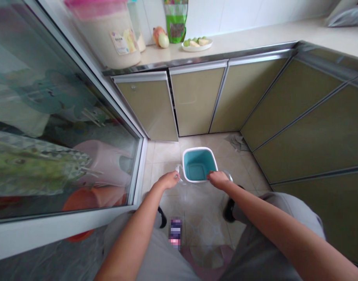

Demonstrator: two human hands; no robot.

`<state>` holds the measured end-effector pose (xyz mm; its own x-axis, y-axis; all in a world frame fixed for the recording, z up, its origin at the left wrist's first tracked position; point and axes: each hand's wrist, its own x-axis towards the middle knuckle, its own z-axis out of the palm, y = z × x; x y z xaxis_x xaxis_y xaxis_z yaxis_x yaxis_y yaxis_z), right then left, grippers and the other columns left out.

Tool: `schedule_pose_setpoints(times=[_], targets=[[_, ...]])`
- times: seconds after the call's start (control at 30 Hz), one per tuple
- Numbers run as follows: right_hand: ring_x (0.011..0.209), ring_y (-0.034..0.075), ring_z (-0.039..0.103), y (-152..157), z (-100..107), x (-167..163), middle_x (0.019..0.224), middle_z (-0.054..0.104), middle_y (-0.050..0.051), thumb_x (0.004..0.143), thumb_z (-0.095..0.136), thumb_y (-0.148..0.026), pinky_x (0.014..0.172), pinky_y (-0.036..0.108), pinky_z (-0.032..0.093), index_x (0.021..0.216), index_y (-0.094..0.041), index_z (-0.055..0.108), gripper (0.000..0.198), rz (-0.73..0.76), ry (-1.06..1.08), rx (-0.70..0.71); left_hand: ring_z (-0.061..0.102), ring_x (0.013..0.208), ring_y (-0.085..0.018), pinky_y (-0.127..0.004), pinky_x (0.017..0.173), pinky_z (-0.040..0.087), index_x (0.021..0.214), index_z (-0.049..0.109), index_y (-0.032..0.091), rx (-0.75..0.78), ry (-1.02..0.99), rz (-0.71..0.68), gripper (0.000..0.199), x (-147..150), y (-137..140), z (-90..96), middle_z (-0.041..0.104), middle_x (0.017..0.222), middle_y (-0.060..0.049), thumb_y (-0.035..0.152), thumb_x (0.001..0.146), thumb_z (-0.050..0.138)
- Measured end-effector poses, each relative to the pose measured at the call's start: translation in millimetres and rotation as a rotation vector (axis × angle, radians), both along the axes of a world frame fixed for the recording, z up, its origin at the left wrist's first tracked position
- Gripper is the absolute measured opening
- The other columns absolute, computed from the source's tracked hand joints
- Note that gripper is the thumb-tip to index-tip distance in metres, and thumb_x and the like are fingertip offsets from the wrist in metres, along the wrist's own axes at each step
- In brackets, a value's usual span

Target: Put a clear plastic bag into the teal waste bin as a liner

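Observation:
A teal bin (pixel 200 171) with a white rim stands on the tiled floor in front of me. Pinched in my left hand (pixel 168 180), just left of the bin and apart from it, is the edge of a clear plastic bag (pixel 193 192). The see-through film seems to stretch across to my right hand (pixel 219 180), whose fingers are closed at the bin's near right corner. More clear film shows beside that hand. My right fingers overlap the rim in view; whether they touch it I cannot tell.
Cabinets (pixel 196 99) run behind the bin and along the right. A glass door (pixel 105 156) stands at left. The counter holds a pink-lidded container (pixel 117 43), fruit (pixel 161 38), a green pouch (pixel 177 23) and a plate (pixel 196 47). A grey cloth (pixel 237 143) lies on the floor.

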<state>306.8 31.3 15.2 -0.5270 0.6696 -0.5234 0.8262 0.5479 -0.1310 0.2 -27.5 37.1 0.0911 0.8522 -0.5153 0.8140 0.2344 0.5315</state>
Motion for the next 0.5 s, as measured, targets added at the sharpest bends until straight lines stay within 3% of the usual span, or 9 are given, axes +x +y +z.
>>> schedule_pose_setpoints(times=[0.2,0.33,0.5], targets=[[0.108,0.032,0.072,5,34,-2,0.121,0.074,0.016,0.097,0.051,-0.016,0.089,0.040,0.054,0.113,-0.024,0.079,0.034,0.017,-0.028,0.012,0.069,0.090,-0.023,-0.030,0.084,0.052,0.113,0.072,0.026,0.003,0.054,-0.023,0.027,-2,-1,-3.7,0.075,0.100,-0.006,0.040,0.091,0.063],[0.104,0.032,0.072,26,82,-4,0.115,0.076,0.014,0.090,0.064,-0.020,0.088,0.040,0.053,0.109,-0.027,0.081,0.026,-0.021,-0.016,0.033,0.069,0.108,-0.027,-0.036,0.098,0.050,0.127,0.068,0.025,0.028,0.139,-0.067,0.037,-2,0,-0.8,0.068,0.126,-0.013,0.042,0.096,0.057],[0.097,0.030,0.070,80,141,-18,0.104,0.077,0.010,0.080,0.073,-0.018,0.084,0.039,0.050,0.103,-0.029,0.083,0.027,-0.020,0.017,0.065,0.070,0.109,-0.031,-0.042,0.103,0.049,0.136,0.066,0.023,0.023,0.107,-0.074,0.044,3,-1,0.2,0.061,0.133,-0.017,0.040,0.097,0.053]])
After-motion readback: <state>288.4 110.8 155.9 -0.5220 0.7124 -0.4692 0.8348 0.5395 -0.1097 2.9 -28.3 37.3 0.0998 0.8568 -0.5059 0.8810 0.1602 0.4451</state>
